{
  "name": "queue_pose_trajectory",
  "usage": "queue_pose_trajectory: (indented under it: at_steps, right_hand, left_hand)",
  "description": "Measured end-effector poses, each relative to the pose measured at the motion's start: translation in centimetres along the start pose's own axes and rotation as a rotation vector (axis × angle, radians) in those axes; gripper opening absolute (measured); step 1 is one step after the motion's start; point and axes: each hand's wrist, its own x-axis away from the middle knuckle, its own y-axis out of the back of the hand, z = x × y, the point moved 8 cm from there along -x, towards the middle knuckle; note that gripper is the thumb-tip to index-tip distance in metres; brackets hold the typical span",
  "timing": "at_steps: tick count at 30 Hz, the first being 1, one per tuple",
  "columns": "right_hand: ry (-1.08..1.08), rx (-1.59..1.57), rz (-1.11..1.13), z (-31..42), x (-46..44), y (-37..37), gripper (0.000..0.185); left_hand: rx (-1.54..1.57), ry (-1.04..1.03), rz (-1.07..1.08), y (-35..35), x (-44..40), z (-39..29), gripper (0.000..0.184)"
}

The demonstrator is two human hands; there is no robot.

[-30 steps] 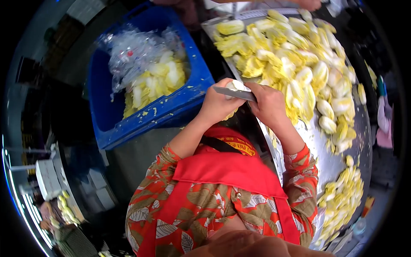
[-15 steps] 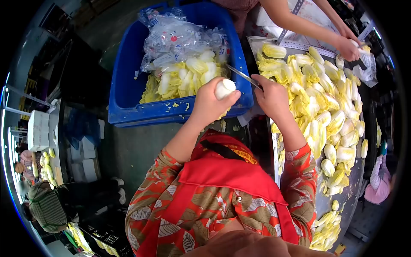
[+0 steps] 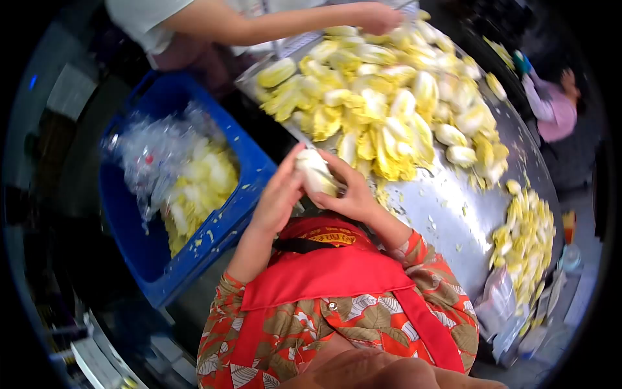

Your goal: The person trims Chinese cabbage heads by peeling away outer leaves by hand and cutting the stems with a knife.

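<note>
A pale napa cabbage is held upright in front of the red apron, between both of my hands. My left hand presses against its left side, fingers pointing up and closed along it. From the other side my right hand wraps its fingers and thumb round the cabbage. A thin light strip shows just above it, too blurred to tell whether it is the knife blade. Right beyond my hands, yellow-white napa cabbages lie piled on a metal table.
To the left stands a blue bin with clear plastic bags and trimmed yellow leaves. A co-worker's arm reaches over the pile's far side. Smaller cabbages and a plastic bag lie at the table's right end.
My view and body have turned right, from the bin toward the table. My right hand, which held a knife apart from the cabbage, has joined my left hand on the cabbage.
</note>
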Motion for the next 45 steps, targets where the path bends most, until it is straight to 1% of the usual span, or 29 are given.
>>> queue_pose_trajectory:
  at_steps: [1,2,4,7,8,10,12,15,17,18,20,22,23,25,27,29,30,32,33,34,35,36,37,38,40,41,43,44,45]
  right_hand:
    - [-0.035,0.037,-0.077,-1.4,1.9,2.1,0.076]
    - [-0.073,0.078,-0.169,-2.3,3.8,4.4,0.077]
    - [-0.143,0.052,-0.366,-3.3,8.0,8.8,0.075]
    - [-0.415,-0.175,-0.795,-6.9,16.7,14.6,0.070]
    - [-0.346,-0.185,-1.006,-7.7,19.2,16.5,0.068]
    - [-0.232,-0.353,-1.323,-10.5,24.7,20.4,0.067]
    - [-0.285,-0.485,-1.587,-10.6,29.9,23.3,0.057]
    - [-0.340,-0.406,-1.736,-10.5,38.2,28.6,0.045]
    - [-0.271,-0.287,-1.816,-8.6,43.1,32.9,0.040]
    - [-0.274,-0.222,-1.907,-7.0,45.6,35.5,0.032]
    - [-0.153,-0.106,-2.013,-3.1,48.5,40.0,0.031]
    - [0.055,-0.078,-2.101,0.9,49.9,42.8,0.031]
    - [0.150,-0.077,-2.107,1.9,49.8,43.8,0.031]
    - [0.192,-0.059,-2.046,0.7,48.3,45.7,0.031]
    - [-0.126,0.071,-1.722,-3.7,44.3,47.0,0.030]
    - [-0.405,0.138,-1.514,-8.0,37.3,44.3,0.033]
    - [-0.454,0.187,-1.375,-10.0,33.8,42.9,0.030]
    - [-0.547,0.084,-1.244,-13.9,27.6,39.2,0.034]
    - [-0.556,0.052,-1.135,-15.8,24.8,37.5,0.040]
    - [-0.649,0.098,-1.048,-15.4,21.7,34.9,0.047]
    - [-0.686,0.113,-0.925,-15.3,19.5,33.0,0.054]
    - [-0.536,0.508,-0.852,-16.0,18.5,32.8,0.061]
    - [-0.531,0.520,-0.861,-14.8,18.0,32.0,0.061]
    - [-0.530,0.515,-0.852,-14.3,17.8,31.7,0.061]
    - [-0.647,0.611,-0.732,-14.2,17.7,30.9,0.065]
    - [-0.706,0.536,-0.694,-14.9,18.2,30.6,0.064]
    - [-0.652,0.426,-0.780,-16.9,19.9,30.7,0.058]
    - [-0.628,0.325,-0.833,-17.4,20.6,30.6,0.053]
    - [-0.637,0.293,-0.858,-17.5,21.3,30.6,0.046]
  left_hand:
    - [-0.055,0.054,0.057,-1.1,-0.8,1.5,0.060]
    - [-0.173,0.030,0.132,-2.3,-1.8,2.5,0.059]
    - [-0.358,0.091,0.110,-3.4,-3.5,4.6,0.043]
    - [-0.499,0.142,0.187,-4.3,-5.5,8.0,0.012]
    - [-0.524,0.169,0.185,-4.2,-6.1,8.8,0.010]
    - [-0.501,0.178,0.211,-4.2,-7.3,10.5,0.008]
    - [-0.528,0.226,0.199,-4.5,-8.3,12.3,0.008]
    - [-0.530,0.272,0.243,-5.4,-9.5,14.3,0.008]
    - [-0.554,0.313,0.253,-5.6,-9.8,15.3,0.020]
    - [-0.562,0.312,0.209,-5.2,-10.2,15.6,0.020]
    - [-0.599,0.377,0.225,-5.0,-10.4,16.9,0.026]
    - [-0.601,0.306,0.221,-5.3,-10.7,17.4,0.032]
    - [-0.634,0.248,0.211,-5.6,-10.7,17.4,0.035]
    - [-0.689,0.187,0.210,-5.9,-10.8,17.6,0.041]
    - [-0.703,0.178,0.178,-5.6,-11.0,17.9,0.041]
    - [-0.716,0.180,0.161,-4.9,-11.3,18.6,0.045]
    - [-0.718,0.180,0.134,-4.5,-11.5,18.8,0.045]
    - [-0.804,0.117,0.141,-4.5,-12.0,19.0,0.050]
    - [-0.863,0.124,0.174,-4.2,-12.2,19.7,0.054]
    - [-0.864,0.129,0.162,-4.5,-12.2,19.4,0.054]
    - [-0.979,0.140,0.194,-5.4,-12.2,18.9,0.054]
    - [-1.094,0.151,0.226,-6.2,-12.2,18.5,0.054]
    - [-1.049,0.102,0.167,-6.4,-12.1,17.8,0.046]
    - [-1.051,0.104,0.157,-7.1,-12.0,17.4,0.046]
    - [-1.244,-0.042,0.080,-9.0,-11.9,15.7,0.038]
    - [-1.352,-0.286,0.222,-11.6,-12.0,15.7,0.032]
    - [-1.273,-0.633,0.520,-15.6,-11.9,18.0,0.033]
    - [-1.336,-0.621,0.645,-17.5,-12.6,19.9,0.044]
    - [-1.401,-0.707,0.734,-18.5,-12.7,22.8,0.051]
